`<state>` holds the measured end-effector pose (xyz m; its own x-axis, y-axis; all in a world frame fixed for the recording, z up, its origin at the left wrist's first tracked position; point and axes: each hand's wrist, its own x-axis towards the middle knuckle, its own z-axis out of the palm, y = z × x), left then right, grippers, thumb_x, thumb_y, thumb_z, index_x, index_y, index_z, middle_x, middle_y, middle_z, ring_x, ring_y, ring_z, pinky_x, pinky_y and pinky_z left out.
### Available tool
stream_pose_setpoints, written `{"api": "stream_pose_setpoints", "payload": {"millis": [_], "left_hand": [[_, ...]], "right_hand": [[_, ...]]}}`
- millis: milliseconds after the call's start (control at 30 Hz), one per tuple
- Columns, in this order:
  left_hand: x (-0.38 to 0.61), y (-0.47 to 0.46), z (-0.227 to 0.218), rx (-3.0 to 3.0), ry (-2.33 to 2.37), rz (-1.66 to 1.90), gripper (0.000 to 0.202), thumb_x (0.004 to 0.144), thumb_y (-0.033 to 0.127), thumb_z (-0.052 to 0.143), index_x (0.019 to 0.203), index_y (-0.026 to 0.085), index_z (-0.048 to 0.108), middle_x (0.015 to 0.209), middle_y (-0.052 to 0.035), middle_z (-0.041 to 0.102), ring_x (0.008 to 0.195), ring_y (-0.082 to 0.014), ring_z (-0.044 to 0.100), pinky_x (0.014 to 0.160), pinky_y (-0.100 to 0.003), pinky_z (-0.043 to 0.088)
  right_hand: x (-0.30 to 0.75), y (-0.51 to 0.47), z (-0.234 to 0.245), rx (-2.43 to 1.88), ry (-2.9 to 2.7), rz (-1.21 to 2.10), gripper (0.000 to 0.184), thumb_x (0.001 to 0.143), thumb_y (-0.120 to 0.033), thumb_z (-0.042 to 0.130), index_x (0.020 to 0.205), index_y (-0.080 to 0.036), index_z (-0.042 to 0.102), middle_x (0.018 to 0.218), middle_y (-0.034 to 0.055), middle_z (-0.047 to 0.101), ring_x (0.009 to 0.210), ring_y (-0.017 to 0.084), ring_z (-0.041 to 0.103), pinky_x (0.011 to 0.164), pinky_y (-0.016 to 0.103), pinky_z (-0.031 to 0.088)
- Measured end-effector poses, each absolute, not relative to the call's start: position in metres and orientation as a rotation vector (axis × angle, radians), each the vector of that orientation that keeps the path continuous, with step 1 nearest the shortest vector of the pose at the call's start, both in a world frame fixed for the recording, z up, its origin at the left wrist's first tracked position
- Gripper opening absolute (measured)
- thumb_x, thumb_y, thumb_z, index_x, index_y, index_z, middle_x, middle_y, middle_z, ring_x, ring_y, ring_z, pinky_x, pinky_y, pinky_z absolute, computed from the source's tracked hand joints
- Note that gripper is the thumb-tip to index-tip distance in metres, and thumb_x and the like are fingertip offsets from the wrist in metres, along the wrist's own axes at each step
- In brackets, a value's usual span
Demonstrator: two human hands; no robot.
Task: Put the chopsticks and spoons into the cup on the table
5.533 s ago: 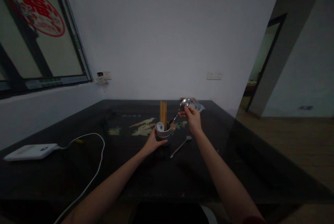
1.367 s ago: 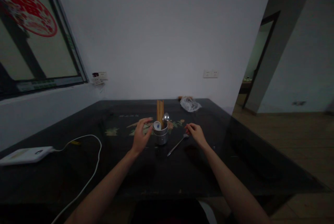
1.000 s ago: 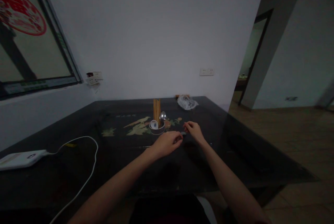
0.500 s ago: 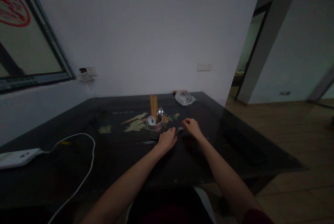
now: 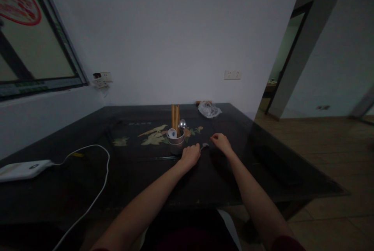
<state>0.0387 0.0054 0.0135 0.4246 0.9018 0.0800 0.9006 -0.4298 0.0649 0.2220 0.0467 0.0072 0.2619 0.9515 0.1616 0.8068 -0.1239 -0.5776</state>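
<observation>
My left hand (image 5: 191,155) rests low over the dark table, fingers closed around the handle of a small silvery utensil (image 5: 205,145). Its pale head points right; whether it is a spoon or a fork is too small to tell. To the right of that head, my right hand (image 5: 222,143) is held in a pinch, apart from the utensil, and what its fingertips hold, if anything, cannot be made out. Just beyond my left hand stands a utensil cup (image 5: 176,147) containing several wooden chopsticks (image 5: 175,116), a metal spoon (image 5: 182,124) and a white ceramic spoon (image 5: 172,133).
A crumpled clear plastic bag (image 5: 209,110) lies at the table's back edge by the wall. On the left is a white power bank-like device (image 5: 26,170) with a white cable (image 5: 106,165). A long dark object (image 5: 277,167) lies at the right.
The whole view has shifted slightly, moving the table and cup a little rightward in the picture. Both hands keep nearly the same pose, with the utensil still in my left hand.
</observation>
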Motion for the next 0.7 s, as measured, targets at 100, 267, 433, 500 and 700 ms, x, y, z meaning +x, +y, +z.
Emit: {"api": "stream_pose_setpoints", "payload": {"millis": [100, 267, 433, 500, 700], "left_hand": [[0.037, 0.005, 0.014, 2.677, 1.648, 0.148, 0.023, 0.090, 0.023, 0.041, 0.107, 0.012, 0.054, 0.097, -0.0166, 0.066, 0.095, -0.0284, 0.065, 0.076, -0.038, 0.051], [0.035, -0.001, 0.018, 2.741, 1.580, 0.107, 0.021, 0.085, 0.023, 0.049, 0.101, 0.013, 0.059, 0.094, -0.0163, 0.068, 0.092, -0.0287, 0.066, 0.075, -0.038, 0.052], [0.033, -0.007, 0.021, 2.764, 1.564, 0.102, 0.023, 0.084, 0.023, 0.048, 0.101, 0.014, 0.061, 0.092, -0.0150, 0.069, 0.091, -0.0280, 0.067, 0.075, -0.038, 0.051], [0.033, -0.009, 0.021, 2.764, 1.567, 0.106, 0.024, 0.084, 0.023, 0.047, 0.101, 0.014, 0.061, 0.092, -0.0149, 0.069, 0.090, -0.0283, 0.067, 0.075, -0.038, 0.051], [0.030, -0.013, 0.027, 2.740, 1.578, 0.160, 0.022, 0.083, 0.026, 0.049, 0.096, 0.016, 0.063, 0.090, -0.0136, 0.069, 0.088, -0.0277, 0.067, 0.074, -0.036, 0.050]], "right_hand": [[0.229, 0.049, 0.006, -1.943, -1.556, 0.335, 0.019, 0.080, -0.033, 0.056, 0.082, -0.021, 0.071, 0.072, 0.0056, 0.070, 0.066, 0.017, 0.063, 0.057, 0.023, 0.039], [0.234, 0.052, 0.005, -1.904, -1.560, 0.362, 0.018, 0.079, -0.031, 0.056, 0.079, -0.020, 0.070, 0.067, 0.0043, 0.069, 0.060, 0.014, 0.062, 0.055, 0.022, 0.038], [0.237, 0.054, 0.006, -1.875, -1.596, 0.394, 0.019, 0.080, -0.030, 0.055, 0.078, -0.019, 0.070, 0.067, 0.0041, 0.069, 0.060, 0.014, 0.062, 0.057, 0.023, 0.039], [0.237, 0.055, 0.006, -1.877, -1.593, 0.412, 0.020, 0.080, -0.031, 0.055, 0.079, -0.018, 0.070, 0.066, 0.0040, 0.069, 0.059, 0.014, 0.062, 0.058, 0.023, 0.039], [0.236, 0.056, 0.003, -1.866, -1.605, 0.409, 0.018, 0.079, -0.031, 0.056, 0.077, -0.019, 0.070, 0.062, 0.0035, 0.068, 0.058, 0.014, 0.061, 0.056, 0.022, 0.039]]}}
